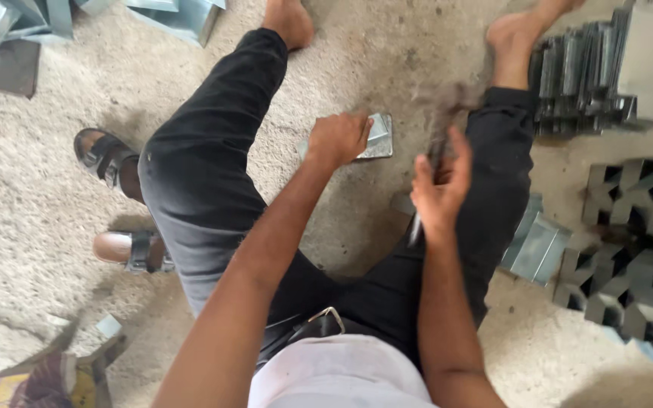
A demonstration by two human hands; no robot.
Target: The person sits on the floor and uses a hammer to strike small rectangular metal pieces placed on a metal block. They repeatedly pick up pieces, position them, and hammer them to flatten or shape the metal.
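I sit on a sandy floor with my legs in black trousers spread apart. My left hand (338,138) presses down on a small folded sheet-metal piece (379,136) that lies on the ground between my legs. My right hand (440,185) is closed around the handle of a hammer (438,121), raised above the floor to the right of the piece. The hammer's head is blurred by motion, so its exact shape is unclear.
Stacks of folded grey metal pieces (580,79) stand at the upper right, more dark stacked pieces (629,249) at the right, one loose metal box (538,245) beside my right thigh. Two sandals (107,155) lie at left. Metal sheets (9,23) lie at the top left.
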